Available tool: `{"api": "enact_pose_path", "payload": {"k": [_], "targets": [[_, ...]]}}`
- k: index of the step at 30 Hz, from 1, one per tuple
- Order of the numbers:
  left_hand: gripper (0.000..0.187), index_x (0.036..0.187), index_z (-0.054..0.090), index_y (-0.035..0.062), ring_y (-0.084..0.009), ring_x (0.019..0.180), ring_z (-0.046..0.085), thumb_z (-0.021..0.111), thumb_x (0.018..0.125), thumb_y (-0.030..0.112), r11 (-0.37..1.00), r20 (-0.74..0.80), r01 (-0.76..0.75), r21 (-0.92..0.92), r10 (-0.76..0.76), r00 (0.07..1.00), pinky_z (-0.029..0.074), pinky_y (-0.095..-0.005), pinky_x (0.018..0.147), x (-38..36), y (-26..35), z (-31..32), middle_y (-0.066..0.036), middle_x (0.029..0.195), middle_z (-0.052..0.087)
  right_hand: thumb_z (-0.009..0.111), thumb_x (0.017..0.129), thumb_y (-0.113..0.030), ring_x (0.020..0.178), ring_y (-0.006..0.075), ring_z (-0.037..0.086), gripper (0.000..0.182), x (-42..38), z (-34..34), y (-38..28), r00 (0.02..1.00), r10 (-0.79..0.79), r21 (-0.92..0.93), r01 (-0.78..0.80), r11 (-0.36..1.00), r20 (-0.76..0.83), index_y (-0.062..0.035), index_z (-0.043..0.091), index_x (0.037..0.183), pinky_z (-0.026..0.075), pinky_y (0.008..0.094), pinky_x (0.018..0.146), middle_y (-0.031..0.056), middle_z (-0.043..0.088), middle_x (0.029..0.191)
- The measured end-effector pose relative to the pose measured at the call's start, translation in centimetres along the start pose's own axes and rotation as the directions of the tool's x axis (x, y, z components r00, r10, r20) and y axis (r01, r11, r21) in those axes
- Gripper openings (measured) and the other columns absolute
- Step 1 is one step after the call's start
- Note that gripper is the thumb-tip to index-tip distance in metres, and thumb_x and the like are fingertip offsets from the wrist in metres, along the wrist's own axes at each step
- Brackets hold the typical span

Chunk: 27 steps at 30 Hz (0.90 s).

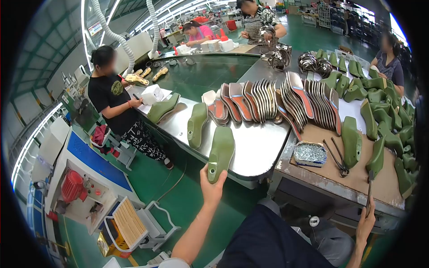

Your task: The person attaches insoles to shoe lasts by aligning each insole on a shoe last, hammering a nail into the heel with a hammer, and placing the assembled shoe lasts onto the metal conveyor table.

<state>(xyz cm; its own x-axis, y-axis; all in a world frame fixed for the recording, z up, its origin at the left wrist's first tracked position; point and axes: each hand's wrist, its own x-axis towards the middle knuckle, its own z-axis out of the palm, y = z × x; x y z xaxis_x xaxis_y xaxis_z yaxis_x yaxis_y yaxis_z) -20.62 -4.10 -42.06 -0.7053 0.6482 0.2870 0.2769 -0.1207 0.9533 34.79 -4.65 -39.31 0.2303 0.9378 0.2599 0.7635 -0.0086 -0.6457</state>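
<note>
My left hand (212, 186) is wrapped round the heel end of a green shoe last (222, 149), which points away over the front edge of the metal table (252, 156). Two more green lasts (197, 125) lie to its left. At the right, my right hand (366, 219) grips a long thin tool (369, 190), whose upper end touches a green last (376, 156) on the brown board (321, 174). Pincers (340, 163) and a box of small nails (310, 153) lie on that board, beside another upright-pointing last (351, 142).
Rows of insoles (263, 100) stand along the metal table. A pile of green lasts (384, 107) fills the right side. Co-workers are at the left (117, 96), back (263, 27) and right (389, 64). A slatted stool (129, 223) stands at lower left.
</note>
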Motion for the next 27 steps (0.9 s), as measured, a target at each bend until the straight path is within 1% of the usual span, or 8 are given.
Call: {"api": "enact_pose_path", "payload": {"k": [3,7,14,16,19,22,25,27], "targets": [[0.046,0.123,0.058,-0.0035,-0.0159,0.101,0.062,0.076,0.088,0.022,0.984,0.191,0.138,0.109,-0.157,0.969,0.051,-0.0307,0.087,1.6,0.6,-1.6,-0.009,0.113,0.066,0.049,0.099,0.002,0.128,0.0305,0.057,0.047,0.0,0.1,-0.1,1.000,0.010,-0.007,-0.010,1.000,0.006,-0.0064,0.045,0.145,0.041,0.0347,0.105,0.0209,0.060,0.136],[0.044,0.126,0.061,-0.0042,-0.0190,0.102,0.063,0.071,0.092,0.022,0.909,0.162,0.295,-0.296,-0.257,0.953,0.049,-0.0327,0.091,2.4,-1.7,-3.3,-0.009,0.116,0.068,0.051,0.096,0.005,0.128,0.0316,0.057,0.050,-0.2,0.5,0.8,1.000,0.006,0.000,-0.006,1.000,0.009,-0.0051,0.046,0.145,0.041,0.0349,0.105,0.0213,0.059,0.136],[0.039,0.124,0.062,-0.0031,-0.0172,0.103,0.061,0.069,0.093,0.019,0.939,-0.128,-0.114,-0.323,0.076,0.989,0.047,-0.0309,0.092,7.0,1.3,-3.0,-0.007,0.114,0.066,0.051,0.094,0.007,0.127,0.0270,0.057,0.052,-0.1,0.9,-0.5,0.997,0.037,-0.089,-0.031,0.996,0.061,-0.0040,0.046,0.144,0.040,0.0332,0.105,0.0197,0.058,0.138],[0.051,0.132,0.055,-0.0037,-0.0190,0.111,0.057,0.070,0.092,0.024,0.975,-0.092,-0.042,-0.217,0.022,0.995,0.044,-0.0326,0.097,9.4,-1.3,-3.1,-0.011,0.125,0.061,0.051,0.094,0.007,0.127,0.0269,0.056,0.051,-0.1,1.3,-0.7,0.998,0.051,-0.064,-0.048,0.997,0.047,-0.0034,0.046,0.144,0.040,0.0333,0.105,0.0199,0.058,0.138],[0.083,0.147,0.034,-0.0057,-0.0294,0.130,0.047,0.077,0.085,0.028,0.984,-0.298,-0.176,0.037,0.179,0.938,0.038,-0.0369,0.108,11.5,-4.9,-0.4,-0.022,0.143,0.045,0.052,0.094,0.006,0.124,0.0275,0.058,0.051,0.1,1.5,-0.6,0.998,0.048,-0.024,-0.047,0.999,0.040,-0.0035,0.046,0.144,0.041,0.0324,0.103,0.0198,0.059,0.136],[0.083,0.146,0.036,-0.0075,-0.0316,0.130,0.049,0.077,0.084,0.030,0.991,-0.270,-0.124,-0.058,0.104,0.957,0.038,-0.0374,0.109,12.5,-6.6,-0.6,-0.023,0.140,0.049,0.052,0.095,0.006,0.119,0.0278,0.059,0.051,0.1,0.7,-2.0,0.993,0.093,-0.037,-0.090,0.995,0.074,-0.0042,0.046,0.144,0.041,0.0315,0.101,0.0193,0.060,0.133],[0.076,0.140,0.044,-0.0073,-0.0305,0.118,0.056,0.078,0.083,0.029,0.985,-0.299,-0.162,0.055,0.171,0.939,0.043,-0.0382,0.102,13.5,-5.8,-1.8,-0.022,0.130,0.057,0.053,0.094,0.006,0.115,0.0280,0.060,0.051,0.3,0.9,-3.4,0.979,0.191,-0.052,-0.187,0.981,0.070,-0.0050,0.046,0.144,0.042,0.0312,0.098,0.0191,0.061,0.131],[0.072,0.137,0.046,-0.0064,-0.0300,0.115,0.058,0.079,0.083,0.028,0.978,-0.334,-0.189,0.086,0.207,0.919,0.044,-0.0383,0.100,14.4,-6.4,-2.3,-0.021,0.127,0.058,0.054,0.093,0.006,0.117,0.0294,0.060,0.052,0.3,1.2,-2.0,0.993,0.089,-0.093,-0.082,0.992,0.075,-0.0052,0.046,0.143,0.042,0.0323,0.099,0.0198,0.061,0.132]]}}
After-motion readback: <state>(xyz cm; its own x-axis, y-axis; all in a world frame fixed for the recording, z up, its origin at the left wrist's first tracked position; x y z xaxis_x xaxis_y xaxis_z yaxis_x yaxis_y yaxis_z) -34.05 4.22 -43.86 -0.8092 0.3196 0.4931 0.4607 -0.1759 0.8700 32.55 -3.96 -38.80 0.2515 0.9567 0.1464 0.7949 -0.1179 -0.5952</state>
